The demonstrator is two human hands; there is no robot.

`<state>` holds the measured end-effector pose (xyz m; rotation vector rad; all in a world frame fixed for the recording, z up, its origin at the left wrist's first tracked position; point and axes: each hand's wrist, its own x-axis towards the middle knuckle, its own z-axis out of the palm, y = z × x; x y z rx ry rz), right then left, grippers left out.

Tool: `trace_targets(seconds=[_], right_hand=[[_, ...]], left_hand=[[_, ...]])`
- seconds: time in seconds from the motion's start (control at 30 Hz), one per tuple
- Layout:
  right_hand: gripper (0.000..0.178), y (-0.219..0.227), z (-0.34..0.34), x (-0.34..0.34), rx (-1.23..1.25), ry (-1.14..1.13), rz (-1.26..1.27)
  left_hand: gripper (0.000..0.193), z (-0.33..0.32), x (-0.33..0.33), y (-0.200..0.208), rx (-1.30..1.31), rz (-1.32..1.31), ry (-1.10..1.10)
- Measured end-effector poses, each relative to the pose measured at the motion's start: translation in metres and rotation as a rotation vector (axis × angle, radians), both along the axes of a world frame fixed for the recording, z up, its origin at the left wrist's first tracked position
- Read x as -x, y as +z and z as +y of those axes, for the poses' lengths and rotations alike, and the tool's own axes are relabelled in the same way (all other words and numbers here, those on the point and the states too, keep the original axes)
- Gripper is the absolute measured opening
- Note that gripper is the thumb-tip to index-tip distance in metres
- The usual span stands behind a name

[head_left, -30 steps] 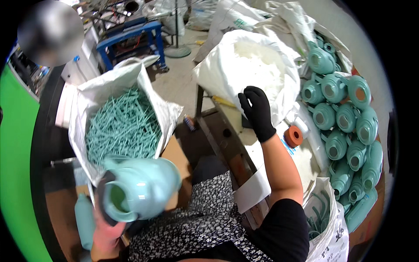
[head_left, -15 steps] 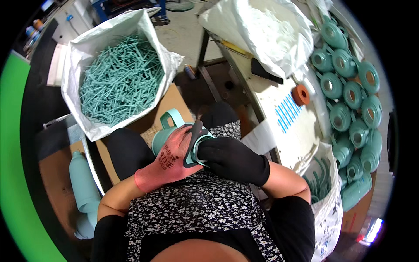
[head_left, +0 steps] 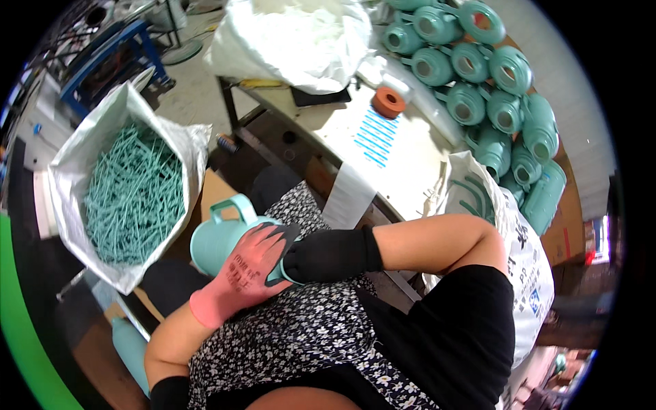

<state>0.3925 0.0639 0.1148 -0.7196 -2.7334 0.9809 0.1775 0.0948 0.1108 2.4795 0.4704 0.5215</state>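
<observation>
A teal plastic jug body (head_left: 213, 244) with a loop handle (head_left: 237, 206) lies tilted over my lap, its open mouth toward my right. My left hand (head_left: 250, 265), in a pink glove with grey fingertips, wraps round the jug near that mouth. Bent over the rim is my right hand (head_left: 325, 255) in a black glove, its fingers curled and its fingertips hidden at the opening. Whatever those fingers may hold cannot be seen. Beneath both hands is a black apron with white flowers (head_left: 283, 335).
To the left stands a white sack (head_left: 65, 179) of thin teal sticks (head_left: 137, 198). A worktable (head_left: 318, 131) carries blue strips (head_left: 376, 137), an orange tape roll (head_left: 389, 102) and a sack of white pieces (head_left: 294, 34). Teal jug bodies (head_left: 504, 111) are stacked right, behind a sack of teal curved pieces (head_left: 523, 273).
The view has swung, so the table and stacked jugs sit farther left and higher. My right forearm has come up more level, and more of the jug's side shows. Both hands stay at its mouth.
</observation>
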Motion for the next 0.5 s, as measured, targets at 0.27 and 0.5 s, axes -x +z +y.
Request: trace_targets(seconds=[0.27,0.5], right_hand=[[0.01,-0.038,-0.002,-0.014,-0.053,-0.042,0.189],[0.013,-0.032,0.013,-0.046,0.085,0.014,0.451]], left_hand=[[0.057,0.016,0.014,-0.004,0.139,-0.034,0.157],[0.041,0.082,0.157,-0.191,0.332,0.113,0.926]])
